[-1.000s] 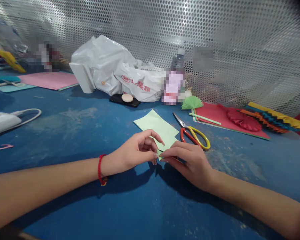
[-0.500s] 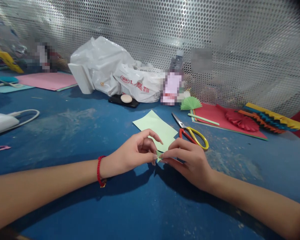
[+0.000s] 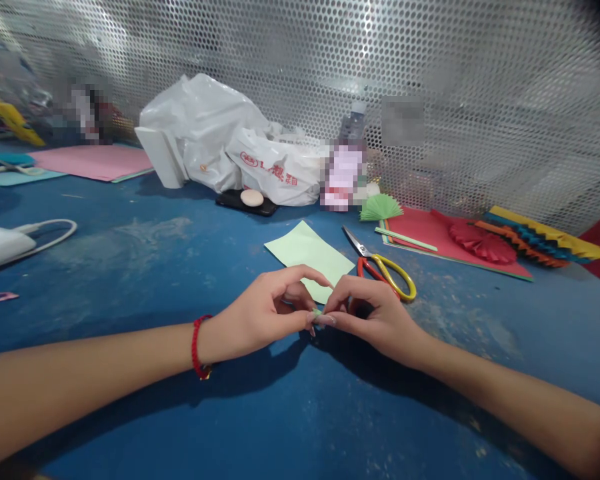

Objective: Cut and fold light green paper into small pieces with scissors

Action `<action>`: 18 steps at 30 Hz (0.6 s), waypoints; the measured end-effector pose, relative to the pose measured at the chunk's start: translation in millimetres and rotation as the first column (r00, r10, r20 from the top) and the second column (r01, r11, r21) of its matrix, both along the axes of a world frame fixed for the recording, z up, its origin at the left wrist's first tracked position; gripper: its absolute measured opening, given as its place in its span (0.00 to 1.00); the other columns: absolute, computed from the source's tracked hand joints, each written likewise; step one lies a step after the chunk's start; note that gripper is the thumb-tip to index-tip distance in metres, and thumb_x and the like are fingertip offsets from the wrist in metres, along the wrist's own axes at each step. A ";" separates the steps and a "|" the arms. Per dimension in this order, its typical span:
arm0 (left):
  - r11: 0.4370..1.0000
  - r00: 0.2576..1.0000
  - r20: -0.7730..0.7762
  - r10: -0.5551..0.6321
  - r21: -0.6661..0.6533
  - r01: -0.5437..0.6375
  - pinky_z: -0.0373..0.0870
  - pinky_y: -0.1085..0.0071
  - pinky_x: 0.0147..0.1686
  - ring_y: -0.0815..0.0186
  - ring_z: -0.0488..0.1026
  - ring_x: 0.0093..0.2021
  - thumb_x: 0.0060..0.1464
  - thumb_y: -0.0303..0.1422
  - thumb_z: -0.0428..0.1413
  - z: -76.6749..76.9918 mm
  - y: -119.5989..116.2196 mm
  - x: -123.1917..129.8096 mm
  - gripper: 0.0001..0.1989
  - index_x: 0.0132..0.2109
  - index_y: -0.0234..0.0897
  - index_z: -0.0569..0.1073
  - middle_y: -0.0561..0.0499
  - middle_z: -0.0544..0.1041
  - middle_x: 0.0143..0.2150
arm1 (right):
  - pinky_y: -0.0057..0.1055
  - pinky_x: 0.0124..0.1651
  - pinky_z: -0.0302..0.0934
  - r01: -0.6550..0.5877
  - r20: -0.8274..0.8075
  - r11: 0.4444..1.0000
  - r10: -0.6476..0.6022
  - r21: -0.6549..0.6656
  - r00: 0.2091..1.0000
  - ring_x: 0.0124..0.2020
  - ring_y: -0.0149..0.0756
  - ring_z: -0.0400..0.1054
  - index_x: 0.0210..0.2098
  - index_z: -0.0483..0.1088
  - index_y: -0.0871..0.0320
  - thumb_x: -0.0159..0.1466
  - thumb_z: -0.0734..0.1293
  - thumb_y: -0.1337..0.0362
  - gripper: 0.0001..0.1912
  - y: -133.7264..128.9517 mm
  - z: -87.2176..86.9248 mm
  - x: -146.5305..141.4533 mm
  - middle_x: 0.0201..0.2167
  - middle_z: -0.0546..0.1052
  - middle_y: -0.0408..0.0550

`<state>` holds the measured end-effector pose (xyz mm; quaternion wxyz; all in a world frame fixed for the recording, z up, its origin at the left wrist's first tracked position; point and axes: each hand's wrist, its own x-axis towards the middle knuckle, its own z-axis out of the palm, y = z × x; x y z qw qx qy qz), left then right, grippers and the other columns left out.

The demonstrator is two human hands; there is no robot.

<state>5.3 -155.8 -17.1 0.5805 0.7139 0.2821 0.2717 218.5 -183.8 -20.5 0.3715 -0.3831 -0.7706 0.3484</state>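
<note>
A small green paper piece point(image 3: 317, 313) is pinched between the fingertips of both hands, mostly covered by them. My left hand point(image 3: 267, 305), with a red cord bracelet point(image 3: 197, 347) at the wrist, grips it from the left. My right hand point(image 3: 375, 317) closes on it from the right, thumb tip almost against the left thumb. Just behind the hands lies a light green paper sheet point(image 3: 310, 252), its near corner partly hidden by the fingers. Scissors point(image 3: 377, 261) with red and yellow handles rest right of the sheet, beyond my right hand.
White plastic bags point(image 3: 205, 133), a black phone point(image 3: 230, 199) and a bottle point(image 3: 347, 160) stand or lie at the back. Red paper point(image 3: 430, 233) with folded fans is at right. Pink paper point(image 3: 93, 162) and a white device with a cable point(image 3: 3, 247) are at left.
The fingers have closed further over the small green piece, so less of it shows. My right hand's fingers have curled and its thumb has moved over the piece.
</note>
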 end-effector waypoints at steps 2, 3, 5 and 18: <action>1.000 1.000 -0.016 0.007 0.026 -0.006 0.73 0.70 0.34 0.64 0.76 0.32 0.55 0.31 0.58 0.8 -1.3 0.0 0.19 0.54 0.34 0.67 0.49 0.78 0.32 | 0.21 0.27 0.56 0.010 -0.011 0.999 -0.011 -0.046 1.000 0.26 0.25 0.63 0.31 0.74 0.60 0.61 0.73 0.63 0.07 0.5 0.1 0.1 0.27 0.73 0.42; 0.999 1.000 -0.026 0.011 0.041 -0.010 0.73 0.70 0.34 0.64 0.77 0.32 0.56 0.31 0.58 1.1 -1.8 0.0 0.19 0.54 0.35 0.67 0.49 0.78 0.33 | 0.21 0.26 0.56 0.014 -0.015 0.998 -0.015 -0.065 1.000 0.26 0.25 0.63 0.30 0.74 0.60 0.61 0.73 0.62 0.08 0.7 0.2 0.2 0.27 0.73 0.41; 0.998 0.999 -0.040 0.020 0.066 -0.017 0.74 0.70 0.34 0.64 0.78 0.32 0.56 0.31 0.58 1.3 -2.8 -0.3 0.19 0.54 0.35 0.66 0.48 0.78 0.33 | 0.21 0.26 0.56 0.012 -0.016 0.995 -0.013 -0.095 1.000 0.25 0.24 0.62 0.31 0.73 0.60 0.61 0.73 0.62 0.08 1.1 0.3 0.5 0.27 0.73 0.41; 0.999 0.999 0.032 0.020 -0.039 -0.019 0.73 0.73 0.35 0.66 0.77 0.32 0.53 0.25 0.58 -0.9 0.1 1.6 0.19 0.52 0.35 0.66 0.51 0.79 0.32 | 0.24 0.29 0.59 -0.039 -0.003 0.999 0.039 0.014 0.999 0.27 0.25 0.63 0.34 0.76 0.57 0.61 0.73 0.65 0.03 2.3 -0.9 1.7 0.32 0.70 0.42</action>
